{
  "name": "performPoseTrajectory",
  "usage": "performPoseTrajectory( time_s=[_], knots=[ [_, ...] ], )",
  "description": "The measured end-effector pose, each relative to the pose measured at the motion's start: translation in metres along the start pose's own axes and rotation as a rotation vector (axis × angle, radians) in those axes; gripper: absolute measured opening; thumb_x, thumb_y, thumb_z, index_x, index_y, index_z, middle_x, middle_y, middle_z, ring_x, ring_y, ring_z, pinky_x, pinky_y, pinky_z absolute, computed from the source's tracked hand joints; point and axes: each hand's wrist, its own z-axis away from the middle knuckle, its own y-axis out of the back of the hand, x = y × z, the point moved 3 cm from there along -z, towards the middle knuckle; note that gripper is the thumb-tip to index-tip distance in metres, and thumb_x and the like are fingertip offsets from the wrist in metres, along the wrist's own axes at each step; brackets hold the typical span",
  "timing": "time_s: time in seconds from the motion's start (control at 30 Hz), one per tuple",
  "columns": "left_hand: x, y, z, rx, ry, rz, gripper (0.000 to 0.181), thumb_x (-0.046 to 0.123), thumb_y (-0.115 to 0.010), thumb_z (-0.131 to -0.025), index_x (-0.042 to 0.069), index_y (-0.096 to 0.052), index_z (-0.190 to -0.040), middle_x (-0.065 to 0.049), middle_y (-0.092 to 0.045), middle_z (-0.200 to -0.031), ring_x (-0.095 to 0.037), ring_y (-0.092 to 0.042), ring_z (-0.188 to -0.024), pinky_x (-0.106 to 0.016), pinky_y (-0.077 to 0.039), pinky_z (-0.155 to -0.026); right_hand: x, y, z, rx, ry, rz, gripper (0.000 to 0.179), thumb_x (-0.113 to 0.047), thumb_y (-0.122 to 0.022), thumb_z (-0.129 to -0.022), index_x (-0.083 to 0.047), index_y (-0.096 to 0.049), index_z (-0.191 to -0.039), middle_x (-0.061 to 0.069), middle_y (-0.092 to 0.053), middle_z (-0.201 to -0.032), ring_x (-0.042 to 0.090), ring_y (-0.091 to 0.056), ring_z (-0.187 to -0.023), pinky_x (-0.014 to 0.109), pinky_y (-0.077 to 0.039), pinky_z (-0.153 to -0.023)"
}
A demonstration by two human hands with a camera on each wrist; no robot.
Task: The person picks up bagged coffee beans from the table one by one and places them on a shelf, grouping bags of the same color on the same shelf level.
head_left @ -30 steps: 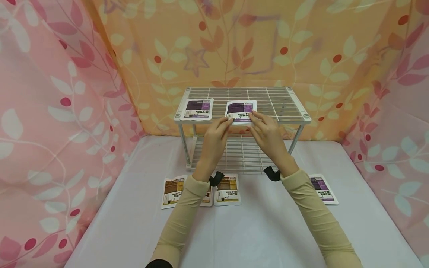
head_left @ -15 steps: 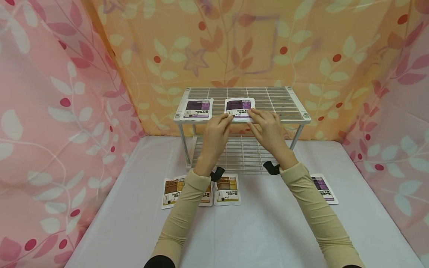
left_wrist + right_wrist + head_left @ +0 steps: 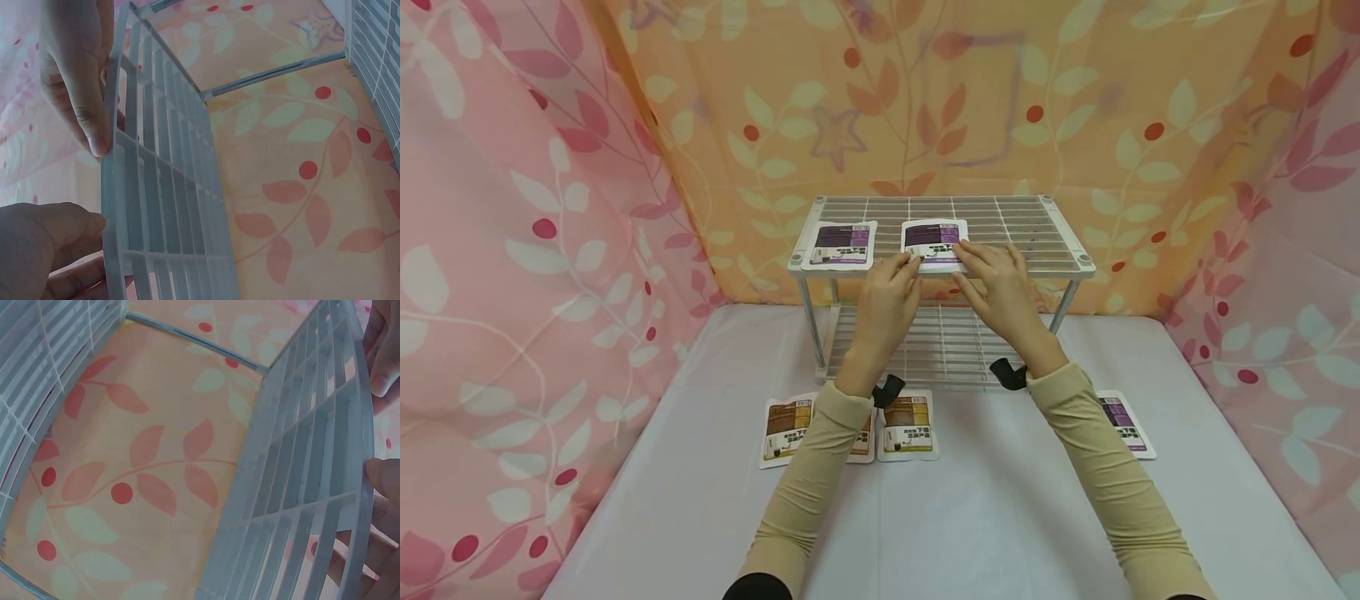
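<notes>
In the head view a white packet with a purple label lies on the top tier of a white wire rack, at its front edge. My left hand touches the packet's near left corner with its fingertips. The fingers of my right hand rest on its near right corner. Both thumbs lie lower, against the rack's front edge, as both wrist views show. A second purple packet lies on the top tier to the left.
Brown-labelled packets lie on the white table before the rack, partly covered by the left sleeve. Another purple packet lies to the right, partly behind the right sleeve. The rack's lower tier sits beneath. Patterned cloth surrounds the table.
The packet under both hands has moved slightly back and left and now lies flat on the top tier. Both hands have shifted only a little with it.
</notes>
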Motion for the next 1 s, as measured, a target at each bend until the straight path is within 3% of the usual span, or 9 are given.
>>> performPoseTrajectory(
  time_s=[0.2,0.57,1.0],
  knots=[
    [0.000,-0.003,0.002,0.004,-0.005,-0.009,0.030,0.009,-0.064,-0.086,0.001,-0.064,-0.115,-0.014,-0.060,-0.119,-0.025,-0.059,-0.105,-0.042,-0.034,-0.107,0.001,0.000,0.003,-0.018,-0.019,-0.012,0.044,-0.027,-0.058,-0.092,-0.009,-0.052,-0.131,0.011,-0.050,-0.135,0.033,-0.044,-0.124,0.051,-0.008,-0.114],
    [0.007,-0.008,0.012,0.043,-0.043,0.007,0.041,0.011,-0.066,-0.084,0.006,-0.058,-0.124,-0.015,-0.054,-0.129,-0.031,-0.047,-0.124,-0.046,-0.028,-0.109,0.008,0.005,0.015,0.111,0.008,-0.055,0.041,-0.022,-0.062,-0.089,-0.009,-0.056,-0.127,0.014,-0.048,-0.136,0.033,-0.037,-0.130,0.051,-0.009,-0.114],
    [0.023,-0.021,0.028,0.080,-0.109,0.072,0.039,0.010,-0.063,-0.085,0.007,-0.058,-0.124,-0.013,-0.053,-0.131,-0.031,-0.042,-0.129,-0.048,-0.026,-0.110,0.013,0.019,0.042,0.227,0.048,-0.110,0.043,-0.006,-0.067,-0.081,-0.008,-0.059,-0.124,0.014,-0.050,-0.135,0.034,-0.036,-0.131,0.054,-0.010,-0.112]
  ],
)
